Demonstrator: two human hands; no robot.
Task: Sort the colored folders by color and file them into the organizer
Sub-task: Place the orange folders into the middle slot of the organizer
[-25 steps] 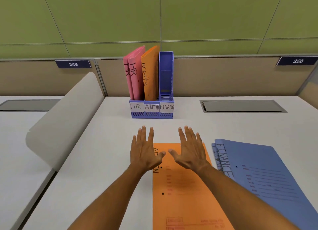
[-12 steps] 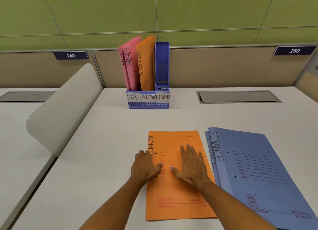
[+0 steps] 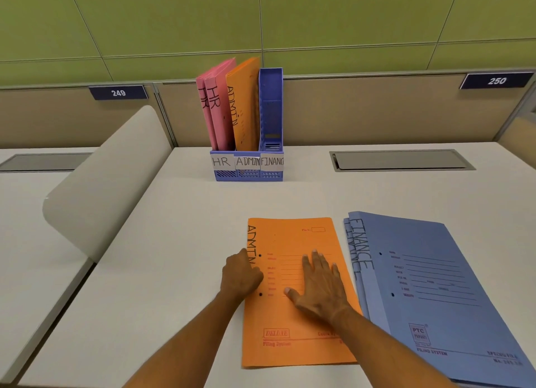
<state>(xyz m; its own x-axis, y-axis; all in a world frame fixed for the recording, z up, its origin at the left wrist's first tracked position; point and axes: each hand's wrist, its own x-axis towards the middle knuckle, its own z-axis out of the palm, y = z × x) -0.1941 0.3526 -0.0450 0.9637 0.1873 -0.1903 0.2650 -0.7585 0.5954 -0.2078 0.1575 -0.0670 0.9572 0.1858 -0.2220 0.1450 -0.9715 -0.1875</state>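
Orange ADMIN folder (image 3: 293, 306) flat on desk (image 3: 162, 271) under both hands. Right hand (image 3: 319, 283) spread flat, pressing cover. Left hand (image 3: 242, 276) curled at spine edge, fingertips apparently hooking under; grip not clearly shown. Folder looks light, thin, floppy, likely slides; best lifted by spine. Organizer (image 3: 249, 167) well ahead of hands.

Grey divider (image 3: 104, 178), desk number plates (image 3: 118, 92)

Both hands have drawn back along the orange folder (image 3: 293, 315) — from its top edge to mid-sheet. The left hand (image 3: 242, 274) has curled at the spine; the right hand (image 3: 319, 286) lies flat.
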